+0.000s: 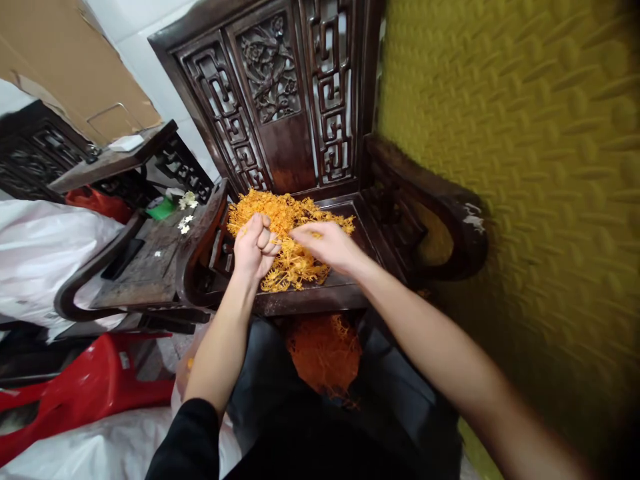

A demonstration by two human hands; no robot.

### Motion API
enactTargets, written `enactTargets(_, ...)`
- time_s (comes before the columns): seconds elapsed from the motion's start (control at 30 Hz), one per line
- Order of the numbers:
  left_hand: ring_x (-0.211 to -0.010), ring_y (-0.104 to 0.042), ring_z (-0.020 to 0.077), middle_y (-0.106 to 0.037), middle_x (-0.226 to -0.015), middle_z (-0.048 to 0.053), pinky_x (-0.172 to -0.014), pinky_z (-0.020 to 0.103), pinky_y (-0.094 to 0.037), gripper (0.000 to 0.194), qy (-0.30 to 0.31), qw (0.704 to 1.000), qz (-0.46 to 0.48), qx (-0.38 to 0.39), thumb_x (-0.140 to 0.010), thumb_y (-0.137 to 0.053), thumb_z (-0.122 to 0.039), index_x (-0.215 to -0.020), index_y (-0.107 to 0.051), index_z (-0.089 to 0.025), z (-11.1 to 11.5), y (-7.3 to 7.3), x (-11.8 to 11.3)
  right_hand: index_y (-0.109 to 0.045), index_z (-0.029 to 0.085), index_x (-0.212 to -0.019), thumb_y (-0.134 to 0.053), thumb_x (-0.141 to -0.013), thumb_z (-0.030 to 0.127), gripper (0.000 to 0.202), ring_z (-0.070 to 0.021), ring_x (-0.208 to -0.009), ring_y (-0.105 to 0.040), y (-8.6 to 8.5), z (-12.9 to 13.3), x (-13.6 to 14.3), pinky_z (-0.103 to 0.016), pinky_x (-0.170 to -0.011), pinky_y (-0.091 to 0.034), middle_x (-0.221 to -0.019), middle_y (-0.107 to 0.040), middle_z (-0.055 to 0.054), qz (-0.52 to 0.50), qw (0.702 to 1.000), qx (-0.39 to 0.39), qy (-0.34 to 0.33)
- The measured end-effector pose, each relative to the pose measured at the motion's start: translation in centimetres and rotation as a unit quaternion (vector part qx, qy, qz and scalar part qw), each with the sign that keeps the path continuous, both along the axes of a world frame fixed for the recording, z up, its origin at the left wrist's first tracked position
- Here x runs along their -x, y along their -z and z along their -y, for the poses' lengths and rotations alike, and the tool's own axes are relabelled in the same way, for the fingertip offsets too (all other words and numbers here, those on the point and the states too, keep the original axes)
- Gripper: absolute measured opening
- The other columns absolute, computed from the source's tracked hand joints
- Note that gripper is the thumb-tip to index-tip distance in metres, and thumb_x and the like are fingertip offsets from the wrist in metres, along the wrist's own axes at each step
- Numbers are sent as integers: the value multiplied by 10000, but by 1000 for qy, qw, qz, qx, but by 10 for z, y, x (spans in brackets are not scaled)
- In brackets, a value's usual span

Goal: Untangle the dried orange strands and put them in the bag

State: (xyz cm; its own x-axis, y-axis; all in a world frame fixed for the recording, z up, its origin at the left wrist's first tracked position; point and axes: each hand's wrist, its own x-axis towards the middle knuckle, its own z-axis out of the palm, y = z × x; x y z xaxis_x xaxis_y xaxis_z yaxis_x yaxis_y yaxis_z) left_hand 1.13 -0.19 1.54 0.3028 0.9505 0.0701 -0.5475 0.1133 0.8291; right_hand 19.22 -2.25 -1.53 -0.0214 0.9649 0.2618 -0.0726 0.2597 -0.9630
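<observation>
A heap of orange, branching, plastic-looking pieces (pixel 295 270) covers much of the seat of a dark carved wooden chair (pixel 293 157). My left hand (pixel 254 245) is closed like a fist over the heap's left side, with bits of the orange pieces showing between the fingers. To its right, my right hand (pixel 327 245) hovers over the heap, its fingers drawn together and pointing left. A speck of orange shows by its fingers, but what they grip is hidden. The two hands are a short way apart.
Below the seat edge, between my knees, lies an orange-red mass (pixel 325 353). A second wooden seat (pixel 145 260) on the left bears white flower-shaped pieces (pixel 186 212) and green tape (pixel 161 208). White sacks (pixel 45 253) and a red plastic stool (pixel 95 380) flank it. A yellow textured surface (pixel 515 167) rises on the right.
</observation>
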Motion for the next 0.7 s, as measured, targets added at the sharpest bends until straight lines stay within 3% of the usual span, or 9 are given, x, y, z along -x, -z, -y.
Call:
enactTargets(0.03,-334,-143,29,-183,-433,-121,-372,151,-188,308,3,1000,-7,2,-1023,-534,-349,-784,-563,-157,1,0,-2,-668,158,-754,-714,-793,635,481,-98,-555,-430,0,0,3,-247,-511,-320,-594,-502,25,32,999,-25,-3)
enactTargets(0.1,-335,-145,26,-185,-434,-122,-375,150,-193,305,-5,1000,-13,4,-1010,-562,-355,-777,-556,-159,2,-1,-3,-657,162,-756,-707,-810,613,457,-117,-619,-490,2,-5,-3,-243,-540,-356,-642,-545,7,34,996,-58,64)
enactTargets(0.2,-336,-132,32,-163,-434,-121,-370,159,-178,334,-52,999,14,4,-1021,-537,-378,-761,-539,-168,1,-5,5,-560,203,-787,-673,-846,607,423,-89,-496,-418,7,-20,-38,-217,-447,-290,-594,-477,44,-85,969,-26,230)
enactTargets(0.27,-337,-121,39,-148,-433,-118,-366,169,-169,357,-79,996,39,13,-1038,-498,-393,-758,-533,-175,-1,-8,11,-501,218,-811,-663,-866,576,396,-60,-427,-371,11,-26,-61,-196,-394,-252,-625,-512,52,-156,954,31,253)
enactTargets(0.4,-339,-111,46,-142,-436,-111,-364,182,-168,383,-69,996,44,39,-1055,-450,-409,-768,-554,-177,-4,-10,14,-582,171,-886,-735,-829,463,335,-76,-506,-553,13,-14,-61,-187,-379,-352,-823,-672,-46,-142,979,82,121)
enactTargets(0.53,-341,-121,55,-147,-438,-103,-361,193,-180,406,-60,995,62,48,-1059,-426,-430,-770,-564,-180,-6,-10,11,-708,149,-1082,-676,-881,475,385,-107,-467,-529,11,12,-27,-235,-390,-404,-664,-630,-6,-51,995,81,-3)
enactTargets(0.6,-342,-137,57,-161,-439,-98,-362,196,-192,408,-54,995,70,51,-1061,-420,-426,-770,-567,-180,-6,-11,10,-750,167,-1098,-707,-851,515,428,-145,-556,-601,13,19,-12,-286,-510,-501,-703,-680,-26,53,995,68,-40)
enactTargets(0.7,-355,-199,53,-235,-453,-88,-379,189,-240,367,-50,996,65,25,-1057,-443,-393,-803,-599,-179,-2,-14,6,-780,187,-1032,-817,-754,458,390,-238,-946,-705,19,22,2,-387,-875,-545,-1009,-763,-82,176,983,1,-56)
